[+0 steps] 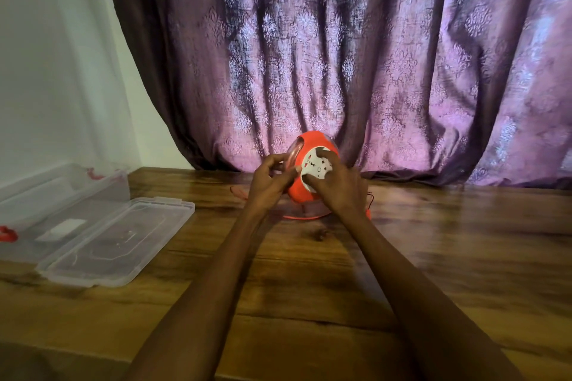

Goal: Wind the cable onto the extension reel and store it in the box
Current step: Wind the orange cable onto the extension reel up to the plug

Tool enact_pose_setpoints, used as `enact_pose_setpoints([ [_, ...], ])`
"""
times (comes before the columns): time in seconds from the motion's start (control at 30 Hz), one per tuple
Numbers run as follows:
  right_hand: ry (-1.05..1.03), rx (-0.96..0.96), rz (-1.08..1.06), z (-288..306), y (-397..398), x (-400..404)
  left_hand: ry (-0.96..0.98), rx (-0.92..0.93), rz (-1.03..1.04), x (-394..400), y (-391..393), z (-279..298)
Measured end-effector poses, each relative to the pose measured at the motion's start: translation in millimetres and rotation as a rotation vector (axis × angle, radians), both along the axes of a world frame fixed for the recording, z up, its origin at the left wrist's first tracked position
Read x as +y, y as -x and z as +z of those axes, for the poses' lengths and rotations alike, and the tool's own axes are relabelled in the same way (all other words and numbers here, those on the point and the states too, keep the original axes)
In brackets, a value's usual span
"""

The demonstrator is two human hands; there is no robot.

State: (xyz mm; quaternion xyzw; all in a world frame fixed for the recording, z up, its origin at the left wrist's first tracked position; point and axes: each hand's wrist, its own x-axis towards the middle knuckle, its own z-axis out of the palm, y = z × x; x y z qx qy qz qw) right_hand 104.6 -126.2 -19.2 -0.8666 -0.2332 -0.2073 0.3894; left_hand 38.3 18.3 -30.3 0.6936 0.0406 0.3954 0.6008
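An orange extension reel (312,141) with a white socket face (315,165) is held up above the wooden table, near the curtain. My left hand (270,181) grips its left rim, where the clear side plate shows. My right hand (339,187) curls over the white face from the right and below. A blurred loop of orange cable (305,216) lies on the table under the reel. A thin dark strand (369,201) trails at its right. The clear plastic box (62,195) stands open at the far left.
The box's clear lid (117,241) lies flat on the table (309,281) in front of the box. Red clips (6,233) sit on the box's ends. A purple patterned curtain (371,56) hangs behind the table, with a white wall (46,56) to the left.
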Motion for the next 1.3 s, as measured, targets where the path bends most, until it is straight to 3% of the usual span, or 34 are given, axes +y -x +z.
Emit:
enact_pose_setpoints([
  [0.3, -0.865, 0.718, 0.212, 8.0, -5.1, 6.5, -0.161, 0.124, -0.017, -9.3, -10.3, -13.1],
  [0.4, -0.911, 0.916, 0.254, 11.7, -0.4, 1.0, -0.119, 0.106, -0.005, -13.4, -7.2, -14.6],
  [0.47, -0.880, 0.930, 0.312, 13.7, -2.8, -4.3, -0.043, 0.070, -0.008, -12.7, -5.7, -13.1],
  [0.53, -0.812, 0.858, 0.337, 14.1, -7.4, -8.0, 0.081, 0.042, -0.003, -7.4, -4.7, -8.7],
  [0.6, -0.629, 0.612, 0.303, 12.4, -14.1, -11.4, 0.181, 0.014, 0.014, 2.5, -4.0, -4.0],
  [0.67, -0.313, 0.106, 0.174, 6.4, -23.2, -16.4, 0.191, 0.004, 0.050, 14.9, -5.1, -4.5],
  [0.73, 0.001, -0.403, 0.196, 0.9, -28.3, -19.7, 0.194, 0.019, 0.069, 25.7, -9.0, -9.5],
  [0.8, 0.227, -0.674, 0.292, -2.2, -28.2, -19.1, 0.190, 0.023, 0.066, 26.3, -7.5, -8.4],
  [1.0, 0.465, -0.704, 0.307, 0.2, -21.3, -20.7, 0.155, 0.067, -0.048, 17.4, 1.2, -3.1],
  [1.3, 0.500, -0.644, 0.225, -5.0, -20.0, -21.6, 0.205, 0.034, -0.061, 10.0, 6.1, 0.9],
])
